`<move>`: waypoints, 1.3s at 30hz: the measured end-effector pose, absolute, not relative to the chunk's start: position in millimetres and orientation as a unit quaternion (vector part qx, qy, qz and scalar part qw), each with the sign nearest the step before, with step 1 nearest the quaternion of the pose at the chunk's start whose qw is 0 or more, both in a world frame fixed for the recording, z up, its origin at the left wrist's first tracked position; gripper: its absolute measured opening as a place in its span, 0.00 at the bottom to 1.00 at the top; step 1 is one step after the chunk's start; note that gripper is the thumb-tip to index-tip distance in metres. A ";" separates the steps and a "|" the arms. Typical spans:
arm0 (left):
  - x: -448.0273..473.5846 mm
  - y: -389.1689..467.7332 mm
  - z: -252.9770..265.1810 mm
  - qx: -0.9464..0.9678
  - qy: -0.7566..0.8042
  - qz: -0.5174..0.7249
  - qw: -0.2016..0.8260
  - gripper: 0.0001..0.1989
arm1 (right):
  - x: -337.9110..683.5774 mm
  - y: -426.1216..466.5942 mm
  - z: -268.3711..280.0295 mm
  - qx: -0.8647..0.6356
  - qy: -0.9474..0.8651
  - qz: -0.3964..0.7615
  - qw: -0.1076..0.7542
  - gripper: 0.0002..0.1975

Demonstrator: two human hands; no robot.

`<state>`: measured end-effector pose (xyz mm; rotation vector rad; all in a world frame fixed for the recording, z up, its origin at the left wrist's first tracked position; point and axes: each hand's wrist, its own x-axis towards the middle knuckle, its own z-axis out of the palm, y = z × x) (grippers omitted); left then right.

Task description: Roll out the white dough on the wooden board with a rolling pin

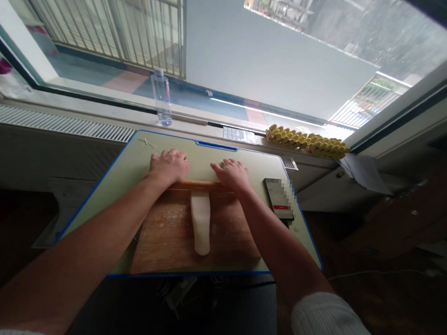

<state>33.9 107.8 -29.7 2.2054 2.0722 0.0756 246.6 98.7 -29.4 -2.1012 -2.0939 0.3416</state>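
Observation:
A long strip of pale dough point(201, 224) lies lengthwise on a floured wooden board point(160, 252), and its far end meets a wooden rolling pin point(198, 185) laid crosswise near the board's far edge. My left hand point(170, 165) rests over the pin's left end, fingers stretched forward and slightly bent. Over the right end is my right hand point(232, 174), its fingers reaching forward and its thumb held apart. Neither hand wraps around the pin. Both palms cover its ends, so where they press cannot be seen fully.
The board sits on a small light-green table point(131, 168) with a blue rim. A phone point(278, 199) lies at its right. Dough scraps point(146, 142) are at the far left corner. On the windowsill stand a plastic bottle point(161, 99) and yellow egg trays point(305, 141).

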 end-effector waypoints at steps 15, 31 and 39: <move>34.9 79.5 -29.1 0.740 0.669 0.050 0.042 0.29 | 248.6 68.4 -29.6 -0.698 -0.703 0.109 0.088 0.32; 38.7 29.0 -28.7 0.732 0.677 0.045 0.059 0.31 | 248.5 16.4 -29.3 -0.690 -0.720 0.047 0.060 0.29; 39.4 -8.2 -41.8 0.736 0.671 0.091 -0.007 0.30 | 248.1 -25.6 -31.3 -0.679 -0.729 -0.002 0.086 0.31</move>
